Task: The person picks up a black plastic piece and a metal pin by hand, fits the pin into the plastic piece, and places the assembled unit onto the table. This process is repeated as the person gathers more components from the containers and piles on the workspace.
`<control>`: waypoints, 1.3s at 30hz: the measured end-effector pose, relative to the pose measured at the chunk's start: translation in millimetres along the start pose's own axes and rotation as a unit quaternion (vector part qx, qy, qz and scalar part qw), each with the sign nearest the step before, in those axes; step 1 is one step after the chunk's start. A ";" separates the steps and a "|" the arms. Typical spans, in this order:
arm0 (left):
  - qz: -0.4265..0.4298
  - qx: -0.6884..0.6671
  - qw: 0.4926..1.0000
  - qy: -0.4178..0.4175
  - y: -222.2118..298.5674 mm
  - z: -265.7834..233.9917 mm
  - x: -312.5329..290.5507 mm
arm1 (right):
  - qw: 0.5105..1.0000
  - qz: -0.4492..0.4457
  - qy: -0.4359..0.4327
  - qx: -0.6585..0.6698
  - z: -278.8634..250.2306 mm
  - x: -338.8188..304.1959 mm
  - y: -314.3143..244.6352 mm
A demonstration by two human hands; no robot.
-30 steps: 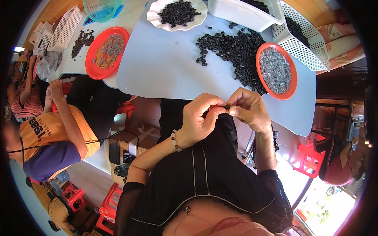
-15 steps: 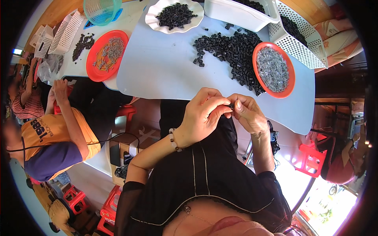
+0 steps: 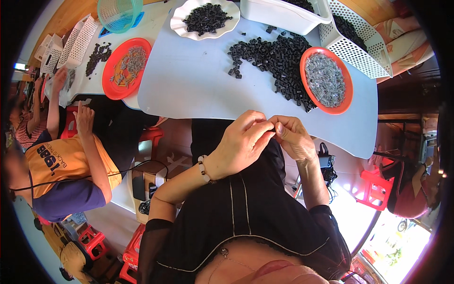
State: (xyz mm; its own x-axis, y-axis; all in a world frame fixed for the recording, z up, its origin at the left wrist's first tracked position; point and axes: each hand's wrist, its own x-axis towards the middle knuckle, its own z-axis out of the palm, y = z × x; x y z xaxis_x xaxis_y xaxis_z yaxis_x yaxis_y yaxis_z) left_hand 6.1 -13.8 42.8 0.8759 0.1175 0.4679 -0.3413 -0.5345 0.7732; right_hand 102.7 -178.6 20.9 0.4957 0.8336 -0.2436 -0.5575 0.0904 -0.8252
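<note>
Just off the table's near edge, my left hand (image 3: pixel 240 144) and my right hand (image 3: pixel 294 138) meet fingertip to fingertip, both closed in a pinch. A small black plastic piece barely shows between them; the fingers cover most of it. Beyond my hands, a loose pile of short black plastic pieces (image 3: pixel 274 59) lies on the pale blue table (image 3: pixel 189 90). At the pile's right edge is an orange-red plate (image 3: pixel 349 75) heaped with small clear pieces (image 3: pixel 325 79). A white scalloped plate (image 3: pixel 177 24) at the back holds more black pieces.
Behind the pile stand a white tub (image 3: pixel 283 18) and a white perforated basket (image 3: pixel 364 59), both with black pieces. On the left table are a red plate (image 3: pixel 111 80) and a green basket (image 3: pixel 119 16). A co-worker in an orange and purple shirt (image 3: pixel 71 161) sits at left.
My hands have lowered slightly and stay pinched together; the black piece between them is now more hidden. The co-worker at left has moved their hands apart.
</note>
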 end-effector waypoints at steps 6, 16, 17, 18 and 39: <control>-0.019 -0.052 0.998 0.008 -5.9 0.2 -0.7 | 0.996 0.000 0.026 -0.083 -2.5 -1.9 -8.0; -0.028 -0.018 0.999 0.027 -13.6 5.8 7.3 | 0.948 -0.062 0.110 -0.293 5.1 -4.9 -32.9; -0.035 -0.023 0.999 0.029 -14.5 6.6 6.8 | 0.930 -0.062 0.108 -0.346 5.1 -3.3 -34.6; -0.041 -0.032 0.998 0.031 -16.5 9.0 6.6 | 0.910 -0.071 0.110 -0.393 5.5 -1.2 -40.1; -0.177 -0.130 0.976 0.010 -35.0 8.9 -12.5 | 0.641 -0.294 0.288 -0.648 -91.7 76.5 -154.6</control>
State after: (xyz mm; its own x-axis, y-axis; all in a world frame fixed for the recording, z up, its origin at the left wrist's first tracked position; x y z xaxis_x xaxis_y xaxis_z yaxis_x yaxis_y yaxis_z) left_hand 10.1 -4.0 6.1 0.9487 0.2735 0.1587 -0.0966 -0.2270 0.9691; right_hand 287.9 -178.7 83.2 0.7377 0.4908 0.4637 0.6751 -0.5429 -0.4995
